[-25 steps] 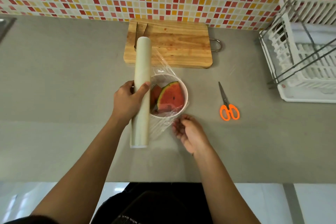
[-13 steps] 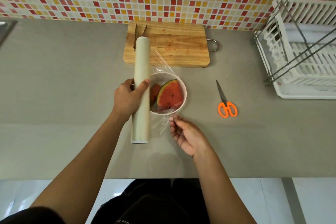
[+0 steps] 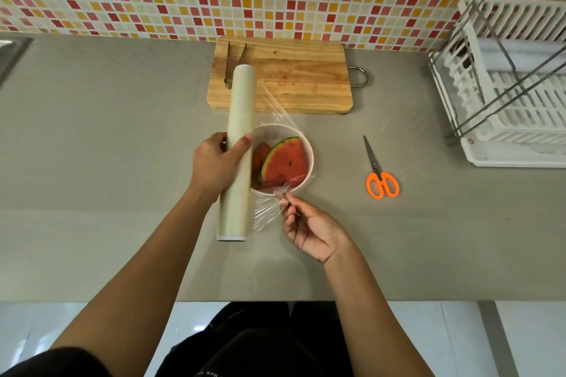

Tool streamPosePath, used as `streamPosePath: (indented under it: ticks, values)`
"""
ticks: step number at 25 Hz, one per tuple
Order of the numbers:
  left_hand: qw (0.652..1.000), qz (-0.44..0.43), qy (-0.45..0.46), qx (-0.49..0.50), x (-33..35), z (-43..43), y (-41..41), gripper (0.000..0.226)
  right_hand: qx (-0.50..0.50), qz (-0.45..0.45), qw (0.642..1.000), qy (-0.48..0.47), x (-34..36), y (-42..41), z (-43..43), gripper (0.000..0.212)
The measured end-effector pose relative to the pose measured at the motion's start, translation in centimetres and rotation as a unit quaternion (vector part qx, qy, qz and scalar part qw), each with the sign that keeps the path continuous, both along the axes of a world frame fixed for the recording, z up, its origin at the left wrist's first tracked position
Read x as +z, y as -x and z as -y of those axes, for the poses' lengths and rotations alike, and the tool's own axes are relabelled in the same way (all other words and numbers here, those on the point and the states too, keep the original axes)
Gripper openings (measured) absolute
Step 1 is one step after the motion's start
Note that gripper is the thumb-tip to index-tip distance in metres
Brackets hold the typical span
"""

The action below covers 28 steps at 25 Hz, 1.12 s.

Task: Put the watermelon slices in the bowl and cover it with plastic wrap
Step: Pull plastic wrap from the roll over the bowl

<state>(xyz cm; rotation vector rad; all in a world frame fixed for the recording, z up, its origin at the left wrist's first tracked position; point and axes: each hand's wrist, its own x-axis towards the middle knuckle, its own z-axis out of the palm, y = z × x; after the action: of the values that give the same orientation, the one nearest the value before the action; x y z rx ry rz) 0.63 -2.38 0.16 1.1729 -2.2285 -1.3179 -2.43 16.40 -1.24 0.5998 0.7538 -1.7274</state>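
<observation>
A white bowl (image 3: 309,154) on the grey counter holds watermelon slices (image 3: 284,164), red flesh up. My left hand (image 3: 216,164) grips a long roll of plastic wrap (image 3: 240,119) lying just left of the bowl, pointing away from me. A loose sheet of clear wrap (image 3: 275,112) trails from the roll over the bowl's left part. My right hand (image 3: 309,225) is at the bowl's near rim and pinches the near edge of the wrap (image 3: 266,211) between thumb and fingertips.
A wooden cutting board (image 3: 294,76) with metal tongs (image 3: 234,63) lies behind the bowl against the tiled wall. Orange-handled scissors (image 3: 379,174) lie to the right. A white dish rack (image 3: 514,95) fills the right side. A sink edge (image 3: 12,52) shows far left.
My right hand moved up from the counter to the bowl's near rim and took hold of the wrap's edge. The left hand and roll stayed in place.
</observation>
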Motion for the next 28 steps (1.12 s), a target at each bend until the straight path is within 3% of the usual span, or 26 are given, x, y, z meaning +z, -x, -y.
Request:
streamPosePath:
  ticks: [5, 17, 28]
  values:
    - [1.0, -0.003, 0.001, 0.0, -0.15, -0.06, -0.04, 0.039, -0.032, 0.035, 0.997, 0.066, -0.18, -0.28, 0.08, 0.026]
    - [1.0, -0.013, -0.01, 0.001, -0.3, 0.1, 0.01, 0.047, -0.022, -0.068, 0.993, -0.098, 0.2, -0.34, 0.47, 0.008]
    - [1.0, -0.018, -0.023, 0.003, -0.15, 0.03, 0.03, 0.048, -0.04, -0.111, 0.987, -0.112, 0.04, -0.49, 0.72, 0.008]
